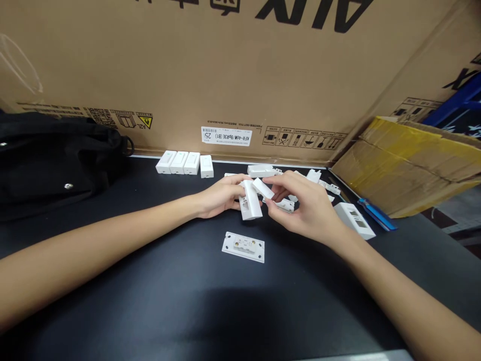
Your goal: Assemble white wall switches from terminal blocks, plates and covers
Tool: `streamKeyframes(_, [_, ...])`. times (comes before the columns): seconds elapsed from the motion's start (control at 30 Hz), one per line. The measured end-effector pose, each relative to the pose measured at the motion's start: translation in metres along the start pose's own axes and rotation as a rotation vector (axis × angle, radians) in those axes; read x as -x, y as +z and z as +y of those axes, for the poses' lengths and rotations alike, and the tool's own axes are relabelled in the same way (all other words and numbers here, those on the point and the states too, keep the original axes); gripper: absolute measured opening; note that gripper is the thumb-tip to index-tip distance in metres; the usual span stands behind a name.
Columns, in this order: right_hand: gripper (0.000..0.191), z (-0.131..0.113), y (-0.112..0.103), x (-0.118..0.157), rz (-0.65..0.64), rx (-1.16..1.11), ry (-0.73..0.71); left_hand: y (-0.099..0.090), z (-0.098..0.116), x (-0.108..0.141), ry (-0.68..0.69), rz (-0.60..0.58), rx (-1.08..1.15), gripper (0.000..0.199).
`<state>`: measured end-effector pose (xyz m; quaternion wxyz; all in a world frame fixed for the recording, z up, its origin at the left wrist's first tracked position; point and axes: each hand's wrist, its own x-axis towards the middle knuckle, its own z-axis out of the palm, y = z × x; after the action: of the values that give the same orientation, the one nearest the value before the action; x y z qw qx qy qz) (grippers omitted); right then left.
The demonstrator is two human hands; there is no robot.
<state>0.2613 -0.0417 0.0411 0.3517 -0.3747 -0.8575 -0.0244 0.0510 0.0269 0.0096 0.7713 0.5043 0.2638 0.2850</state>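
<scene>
My left hand is closed around a white switch housing, tilted so that an opening in its side shows. Between the thumb and fingers of my right hand is a small white rocker piece, held against the top of the housing; whether it is seated there I cannot tell. On the dark table below both hands lies a white switch base plate with brass-coloured screws and corner holes. Behind my right hand are more loose white switch parts, partly hidden by the fingers.
Several white assembled switches stand in a row by the large cardboard box. A black bag sits at left. At right are a white housing, a blue-handled tool and a taped carton.
</scene>
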Motion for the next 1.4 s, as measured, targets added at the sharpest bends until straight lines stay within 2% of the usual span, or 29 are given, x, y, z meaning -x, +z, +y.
streamKeyframes(0.1, [0.030, -0.001, -0.002, -0.001, -0.014, 0.001, -0.024, 0.004, 0.001, 0.000, 0.001, 0.063, -0.007, 0.021])
streamKeyframes(0.27, [0.027, -0.007, -0.009, -0.003, 0.049, 0.005, -0.053, 0.011, -0.001, -0.001, 0.018, 0.194, -0.026, 0.016])
streamKeyframes(0.37, [0.028, -0.007, -0.008, -0.002, 0.019, -0.001, -0.102, 0.011, -0.003, -0.001, 0.031, 0.215, -0.052, 0.012])
streamKeyframes(0.43, [0.028, -0.004, -0.005, 0.000, -0.023, 0.012, -0.126, 0.010, -0.004, -0.002, 0.040, 0.187, -0.060, 0.009])
streamKeyframes(0.57, [0.026, 0.002, -0.001, 0.004, -0.083, 0.059, -0.115, 0.005, -0.004, 0.000, 0.027, 0.092, -0.045, 0.028])
streamKeyframes(0.67, [0.024, 0.005, -0.004, 0.004, -0.067, 0.081, -0.090, 0.000, -0.002, 0.001, 0.022, 0.011, -0.024, 0.034])
streamKeyframes(0.83, [0.020, 0.006, -0.007, 0.002, -0.031, 0.109, -0.072, -0.008, -0.001, 0.003, 0.033, -0.139, 0.032, 0.028])
streamKeyframes(1.07, [0.024, 0.002, -0.007, 0.002, 0.041, 0.105, -0.121, -0.008, -0.002, 0.001, 0.024, -0.040, 0.084, 0.020])
streamKeyframes(1.4, [0.022, 0.010, -0.002, 0.002, -0.076, 0.069, -0.127, -0.006, -0.002, 0.002, 0.047, -0.119, 0.035, 0.029])
